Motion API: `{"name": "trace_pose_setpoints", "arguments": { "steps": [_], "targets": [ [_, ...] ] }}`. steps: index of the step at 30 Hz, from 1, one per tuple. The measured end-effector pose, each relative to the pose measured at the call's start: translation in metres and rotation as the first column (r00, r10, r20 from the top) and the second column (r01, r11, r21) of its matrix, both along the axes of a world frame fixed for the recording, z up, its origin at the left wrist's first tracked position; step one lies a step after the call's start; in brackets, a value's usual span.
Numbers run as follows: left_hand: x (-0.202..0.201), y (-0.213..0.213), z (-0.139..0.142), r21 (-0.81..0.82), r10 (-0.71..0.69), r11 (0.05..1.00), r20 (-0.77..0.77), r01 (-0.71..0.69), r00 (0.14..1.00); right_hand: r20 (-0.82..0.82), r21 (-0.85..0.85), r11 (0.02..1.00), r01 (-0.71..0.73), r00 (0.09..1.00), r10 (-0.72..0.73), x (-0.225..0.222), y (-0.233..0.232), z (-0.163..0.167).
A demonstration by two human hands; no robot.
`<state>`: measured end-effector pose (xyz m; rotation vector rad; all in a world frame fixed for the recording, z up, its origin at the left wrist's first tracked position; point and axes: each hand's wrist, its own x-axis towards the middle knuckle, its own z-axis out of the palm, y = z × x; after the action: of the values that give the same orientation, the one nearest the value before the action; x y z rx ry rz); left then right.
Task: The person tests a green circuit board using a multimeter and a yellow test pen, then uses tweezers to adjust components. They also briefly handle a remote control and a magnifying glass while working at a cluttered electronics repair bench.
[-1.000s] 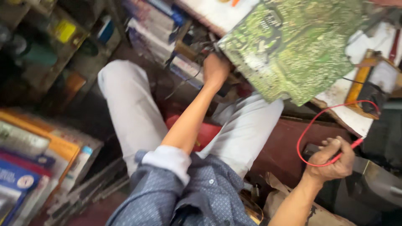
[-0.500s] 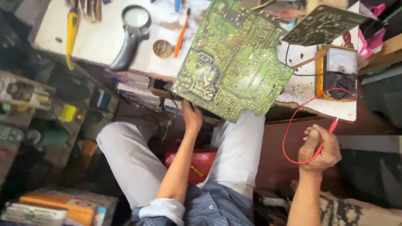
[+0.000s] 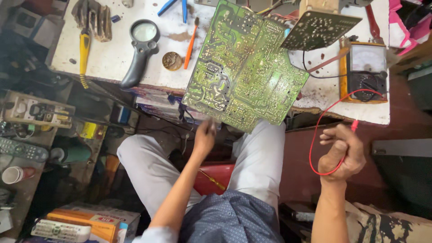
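The left hand [image 3: 204, 137] pinches the lower edge of a green circuit board [image 3: 245, 67]. The right hand [image 3: 342, 153] is curled closed around a red probe lead [image 3: 315, 135] from the analog multimeter [image 3: 365, 72].

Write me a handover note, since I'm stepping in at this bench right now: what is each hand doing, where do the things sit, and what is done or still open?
Left hand: grips the lower edge of the large green circuit board, held tilted, solder side up, over the edge of the white workbench.
Right hand: closed on the red test probe; its red lead loops up to the analog multimeter on the bench.
Also on the bench: magnifying glass, orange brush, a smaller board propped up.
Done: board up, probe in hand.
Open: the probe is well clear of the board; no black probe in hand.
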<state>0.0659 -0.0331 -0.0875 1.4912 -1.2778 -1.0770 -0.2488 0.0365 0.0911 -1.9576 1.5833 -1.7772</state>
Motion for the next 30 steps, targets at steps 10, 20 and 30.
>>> {"name": "trace_pose_setpoints", "arguments": {
  "steps": [10, 20, 30],
  "targets": [
    [0.036, 0.105, 0.097, -0.039, -0.089, 0.996, -0.674, 0.084, 0.734, 0.322, 0.024, 0.972, -0.235, 0.922, 0.215, 0.039, -0.042, 0.019],
    [0.033, -0.017, 0.241, -0.33, -0.13, 0.944, -0.364, 0.003, 0.922, 0.366, 0.006, 0.98, -0.201, 0.912, 0.185, 0.052, -0.041, 0.027],
    [0.014, -0.084, 0.27, -0.345, -0.236, 0.916, -0.048, 0.206, 0.97, 0.308, 0.051, 0.982, -0.184, 0.938, 0.159, 0.047, -0.05, 0.027]
  ]
}}
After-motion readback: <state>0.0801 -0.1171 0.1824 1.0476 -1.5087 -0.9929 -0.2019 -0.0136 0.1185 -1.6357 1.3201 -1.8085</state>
